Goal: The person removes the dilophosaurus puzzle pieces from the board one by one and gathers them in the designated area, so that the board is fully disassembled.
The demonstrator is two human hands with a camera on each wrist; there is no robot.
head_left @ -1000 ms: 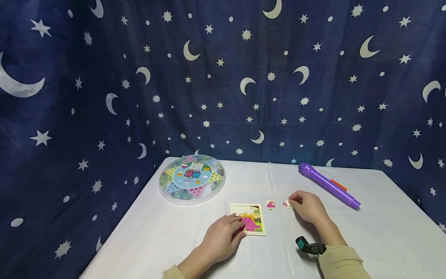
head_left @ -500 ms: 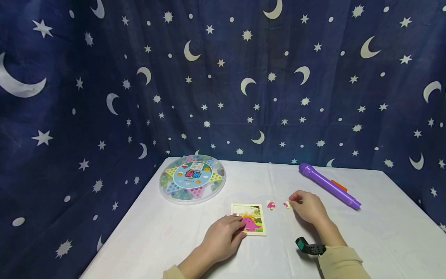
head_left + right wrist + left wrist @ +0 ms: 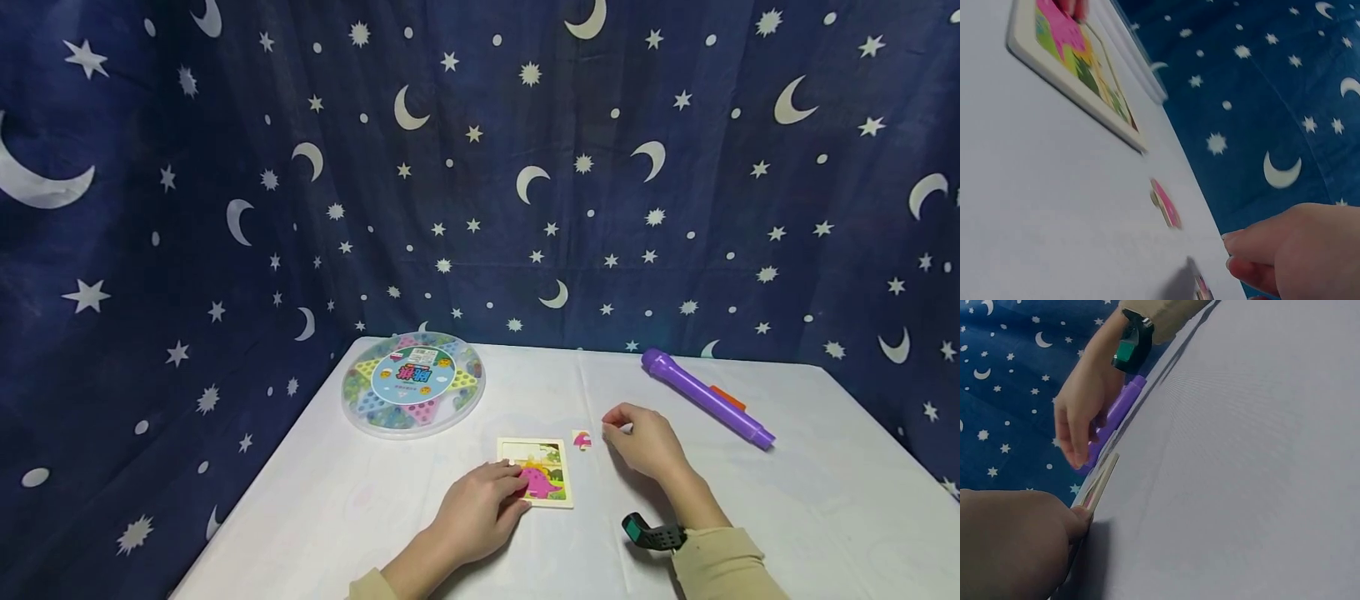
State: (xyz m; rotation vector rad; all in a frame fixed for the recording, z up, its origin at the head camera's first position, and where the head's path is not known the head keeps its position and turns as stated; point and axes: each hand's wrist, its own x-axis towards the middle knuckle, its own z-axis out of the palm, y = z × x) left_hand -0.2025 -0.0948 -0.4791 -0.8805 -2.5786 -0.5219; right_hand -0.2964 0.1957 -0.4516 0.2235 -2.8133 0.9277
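Note:
My left hand [image 3: 483, 510] rests over the left part of a small square dinosaur puzzle board [image 3: 558, 502], its thumb along the near rim. The board's pink dinosaur picture shows beside the fingers; a fingertip touches it in the right wrist view. Right of the board lies a loose puzzle piece [image 3: 582, 440] with a pink print. My right hand [image 3: 647, 442] hovers just right of that piece, fingers loosely bent. In the right wrist view a second puzzle piece [image 3: 1202, 289] lies below and apart from the right fingertips; the hand hides it in the head view.
A round, clear-cased Chinese checkers set [image 3: 414, 385] stands at the back left of the white-covered table [image 3: 315, 508]. A purple toy microphone [image 3: 708, 398] with an orange part lies beyond the right hand. A dark blue star-and-moon curtain [image 3: 480, 167] hangs behind the table.
My right hand has shifted a little to the left, toward the nearer loose puzzle piece, and the farther piece is now covered from the head view. The left hand stays in place.

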